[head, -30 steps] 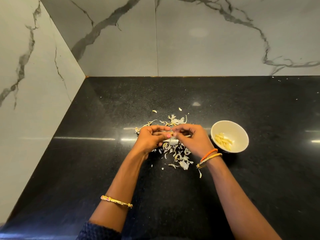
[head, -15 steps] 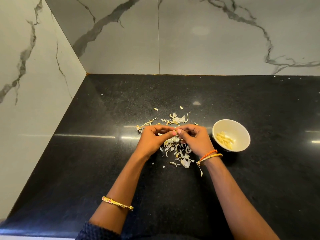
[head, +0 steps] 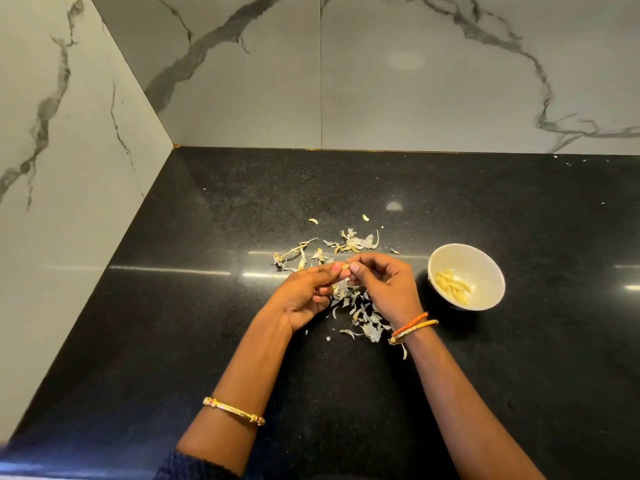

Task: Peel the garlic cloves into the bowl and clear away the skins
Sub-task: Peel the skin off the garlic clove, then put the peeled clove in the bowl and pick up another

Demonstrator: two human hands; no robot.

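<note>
A small garlic clove [head: 345, 267] is pinched between the fingertips of both hands, just above the black counter. My left hand [head: 304, 292] holds it from the left with the palm turned up. My right hand [head: 384, 285] pinches it from the right. Under and behind the hands lies a scatter of pale garlic skins [head: 360, 313], with more skins [head: 353, 242] farther back. A white bowl [head: 485, 265] stands to the right of my right hand and holds several peeled cloves [head: 452, 289].
The black stone counter [head: 519, 375] runs into a corner of marble walls, one at the left [head: 69, 202] and one at the back [head: 415, 98]. Loose skin bits [head: 313, 221] lie toward the back.
My left hand has rolled so its palm faces up, and both hands shifted slightly right. The clove stays pinched between the fingertips.
</note>
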